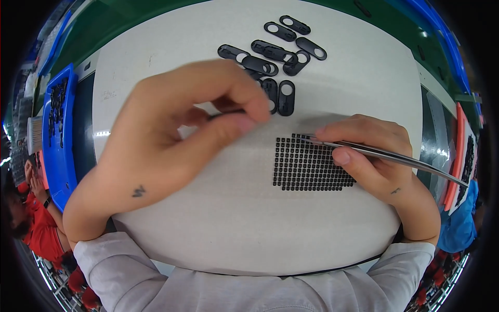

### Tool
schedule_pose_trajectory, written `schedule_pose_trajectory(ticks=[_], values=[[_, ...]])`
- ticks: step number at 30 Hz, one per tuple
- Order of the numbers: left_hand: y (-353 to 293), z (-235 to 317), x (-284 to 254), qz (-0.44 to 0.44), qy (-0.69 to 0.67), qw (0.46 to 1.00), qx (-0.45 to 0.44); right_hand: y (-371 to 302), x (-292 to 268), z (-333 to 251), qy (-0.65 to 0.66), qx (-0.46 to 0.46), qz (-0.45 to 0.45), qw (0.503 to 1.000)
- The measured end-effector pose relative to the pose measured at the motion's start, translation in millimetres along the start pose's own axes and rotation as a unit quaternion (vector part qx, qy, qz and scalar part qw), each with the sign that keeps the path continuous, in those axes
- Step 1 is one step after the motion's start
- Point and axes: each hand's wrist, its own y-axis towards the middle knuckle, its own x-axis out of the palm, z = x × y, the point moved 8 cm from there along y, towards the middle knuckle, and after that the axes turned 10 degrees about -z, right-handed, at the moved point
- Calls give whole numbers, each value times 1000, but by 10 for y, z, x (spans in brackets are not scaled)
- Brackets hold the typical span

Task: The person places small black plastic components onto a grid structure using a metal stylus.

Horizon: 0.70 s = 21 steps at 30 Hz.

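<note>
My left hand (171, 119) is raised over the middle of the table, thumb and fingers closed in a pinch. Between them shows a thin dark piece (227, 113), mostly hidden by the fingers. My right hand (371, 148) grips a pair of metal tweezers (395, 157). The tweezer tips are at the far edge of a block of small square black pieces (306, 166) set out in tight rows. Whether the tips hold one of these pieces, I cannot tell. Beyond my left hand lie several flat black oval plastic parts (286, 99), each with a round hole.
The pieces lie on a pale table (244, 229). A blue tray (65, 171) with dark parts stands to the left. At the right is a red-orange tray (453, 171) with dark parts. A person in red (44, 229) sits at the left, another in blue (460, 229) at the right.
</note>
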Motion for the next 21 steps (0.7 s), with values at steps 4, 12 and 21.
schedule_pose_trajectory(ticks=[4,12,21], values=[[65,133,140,-82,131,984,90,4,-13,-35,-4,-7,10,1000],[131,-170,272,-86,-140,986,-34,31,39,-59,-46,-19,-12,999],[161,-310,355,-94,-96,987,-89,-78,-58,-16,126,-4,68,990]])
